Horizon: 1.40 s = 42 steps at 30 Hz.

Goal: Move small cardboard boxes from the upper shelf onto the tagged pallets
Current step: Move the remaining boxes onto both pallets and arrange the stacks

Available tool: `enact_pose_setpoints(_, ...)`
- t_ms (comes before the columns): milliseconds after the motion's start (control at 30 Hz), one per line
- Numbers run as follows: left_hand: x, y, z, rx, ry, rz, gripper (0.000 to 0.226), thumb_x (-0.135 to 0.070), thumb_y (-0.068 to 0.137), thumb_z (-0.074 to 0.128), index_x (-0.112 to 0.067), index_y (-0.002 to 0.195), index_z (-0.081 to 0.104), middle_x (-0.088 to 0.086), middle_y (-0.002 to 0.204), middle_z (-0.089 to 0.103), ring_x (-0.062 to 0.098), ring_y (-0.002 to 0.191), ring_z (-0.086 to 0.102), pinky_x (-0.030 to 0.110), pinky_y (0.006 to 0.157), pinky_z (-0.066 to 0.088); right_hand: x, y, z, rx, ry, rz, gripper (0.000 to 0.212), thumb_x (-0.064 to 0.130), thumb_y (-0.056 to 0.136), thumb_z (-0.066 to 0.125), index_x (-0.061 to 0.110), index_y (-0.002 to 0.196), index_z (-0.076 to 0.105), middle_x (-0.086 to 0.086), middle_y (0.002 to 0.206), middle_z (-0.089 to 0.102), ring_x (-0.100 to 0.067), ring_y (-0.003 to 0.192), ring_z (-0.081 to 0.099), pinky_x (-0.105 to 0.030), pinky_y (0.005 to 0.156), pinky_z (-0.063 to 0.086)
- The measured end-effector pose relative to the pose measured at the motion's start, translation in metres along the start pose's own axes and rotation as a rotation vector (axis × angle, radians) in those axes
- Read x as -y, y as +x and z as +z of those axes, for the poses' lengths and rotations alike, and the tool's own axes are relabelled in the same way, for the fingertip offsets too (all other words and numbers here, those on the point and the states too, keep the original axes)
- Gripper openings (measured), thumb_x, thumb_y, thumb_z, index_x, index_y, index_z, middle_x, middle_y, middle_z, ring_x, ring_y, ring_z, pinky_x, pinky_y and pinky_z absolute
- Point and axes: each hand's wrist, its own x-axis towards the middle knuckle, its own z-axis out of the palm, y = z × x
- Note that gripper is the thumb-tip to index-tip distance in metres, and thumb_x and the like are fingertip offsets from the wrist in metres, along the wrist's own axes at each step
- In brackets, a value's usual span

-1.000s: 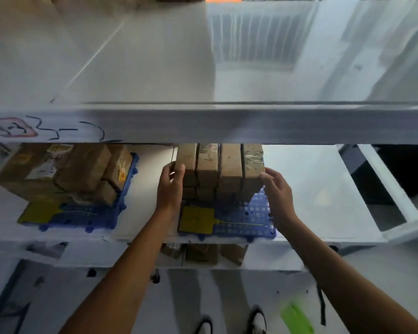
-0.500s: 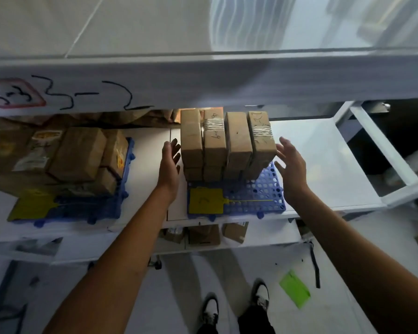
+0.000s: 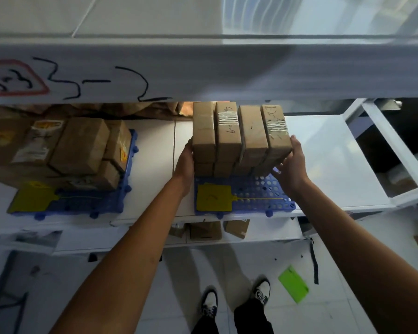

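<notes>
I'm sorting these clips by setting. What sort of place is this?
Probably a stockroom or small warehouse: white metal shelving with handwritten bay codes, blue plastic pallets carrying yellow tags, and stacked small cardboard boxes.

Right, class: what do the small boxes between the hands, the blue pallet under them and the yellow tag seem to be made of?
Small boxes: brown cardboard, matte; two carry glossy clear tape bands and handwriting.
Blue pallet: probably moulded plastic, given the even colour, regular round holes and rounded feet along the edge.
Yellow tag: flat, smooth, uniformly coloured sheet with a thin tail, likely plastic, though stiff card cannot be ruled out.
</notes>
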Motion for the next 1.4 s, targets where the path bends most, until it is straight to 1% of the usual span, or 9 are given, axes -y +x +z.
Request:
enact_pose_setpoints(300, -0.003, 0.000, 0.021, 0.005, 0.064, 0.034, 0.044, -0.064, 0.098, 0.035, -0.045, 0.113, 0.072, -0.012, 0.112, 0.076, 0.005, 0.101, 0.071, 0.039, 0.095, 0.054, 0.008, 0.004, -0.019, -0.030, -0.008, 0.001, 0.065, 0.072, 0.096, 0.036, 0.033, 0.138, 0.066, 0.002, 0.135, 0.071, -0.023, 0.130, 0.060, -0.044, 0.108, 0.046)
enact_pose_setpoints(467, 0.004, -0.003, 0.026, -0.015, 0.064, 0.021, 0.048, -0.063, 0.101, 0.030, -0.042, 0.121, 0.068, -0.012, 0.114, 0.075, 0.006, 0.103, 0.071, 0.041, 0.098, 0.053, 0.009, 0.008, -0.025, -0.006, -0.013, 0.027, 0.069, 0.073, 0.095, 0.035, 0.031, 0.142, 0.063, 0.000, 0.138, 0.069, -0.024, 0.132, 0.057, -0.041, 0.101, 0.048)
enact_pose_setpoints(700, 0.009, -0.005, 0.028, -0.049, 0.016, 0.010, 0.049, -0.058, 0.104, 0.025, -0.041, 0.119, 0.068, -0.016, 0.111, 0.075, 0.003, 0.103, 0.070, 0.034, 0.095, 0.054, 0.005, 0.011, -0.033, 0.035, 0.051, 0.037, 0.072, 0.075, 0.099, 0.027, 0.031, 0.150, 0.054, 0.003, 0.144, 0.063, -0.022, 0.135, 0.055, -0.045, 0.119, 0.038)
enact_pose_setpoints(833, 0.012, -0.008, 0.019, -0.121, -0.042, 0.003, 0.043, -0.048, 0.107, 0.031, -0.031, 0.132, 0.063, -0.016, 0.117, 0.073, -0.006, 0.104, 0.067, 0.015, 0.083, 0.054, 0.006, 0.015, -0.052, -0.140, 0.075, -0.012, 0.066, 0.068, 0.102, 0.028, 0.028, 0.149, 0.052, -0.002, 0.148, 0.058, -0.023, 0.133, 0.054, -0.045, 0.112, 0.041)
enact_pose_setpoints(933, 0.030, -0.019, -0.001, -0.334, 0.252, 0.018, 0.044, -0.032, 0.107, 0.037, -0.022, 0.148, 0.047, -0.003, 0.149, 0.052, 0.009, 0.135, 0.048, 0.027, 0.112, 0.038, -0.011, 0.015, -0.073, -0.388, -0.165, -0.024, 0.045, 0.048, 0.102, 0.046, 0.018, 0.133, 0.062, -0.008, 0.137, 0.063, -0.027, 0.123, 0.059, -0.044, 0.101, 0.048)
enact_pose_setpoints(1100, 0.070, -0.036, -0.027, -0.330, 0.511, -0.076, 0.042, -0.015, 0.102, 0.050, -0.014, 0.143, 0.054, 0.009, 0.146, 0.055, 0.026, 0.132, 0.052, 0.037, 0.112, 0.040, -0.059, 0.005, -0.102, -0.296, -0.529, 0.027, 0.038, 0.024, 0.098, 0.065, 0.009, 0.133, 0.067, -0.011, 0.124, 0.068, -0.021, 0.105, 0.059, -0.033, 0.088, 0.046)
enact_pose_setpoints(1200, 0.073, -0.038, -0.023, -0.263, 0.535, -0.053, 0.028, -0.018, 0.101, 0.054, -0.032, 0.118, 0.072, -0.003, 0.121, 0.070, 0.022, 0.115, 0.063, 0.031, 0.097, 0.049, -0.069, 0.004, -0.107, -0.245, -0.594, -0.008, 0.032, 0.020, 0.096, 0.069, 0.009, 0.126, 0.074, -0.002, 0.111, 0.072, -0.016, 0.097, 0.064, -0.023, 0.078, 0.044)
enact_pose_setpoints(1300, 0.073, -0.038, -0.018, -0.248, 0.546, -0.026, 0.040, -0.019, 0.098, 0.057, -0.052, 0.078, 0.068, -0.021, 0.090, 0.068, 0.010, 0.089, 0.064, 0.021, 0.073, 0.048, -0.068, 0.008, -0.111, -0.225, -0.585, -0.004, 0.027, 0.017, 0.096, 0.070, 0.010, 0.121, 0.077, -0.002, 0.106, 0.074, -0.007, 0.088, 0.066, -0.021, 0.075, 0.047)
enact_pose_setpoints(1400, 0.074, -0.040, -0.013, -0.247, 0.525, -0.009, 0.040, -0.019, 0.097, 0.058, -0.053, 0.079, 0.067, -0.022, 0.090, 0.067, 0.007, 0.087, 0.063, 0.027, 0.080, 0.049, -0.069, 0.012, -0.118, -0.211, -0.588, -0.008, 0.024, 0.016, 0.097, 0.068, 0.011, 0.118, 0.078, -0.006, 0.110, 0.077, -0.018, 0.093, 0.070, -0.030, 0.081, 0.051)
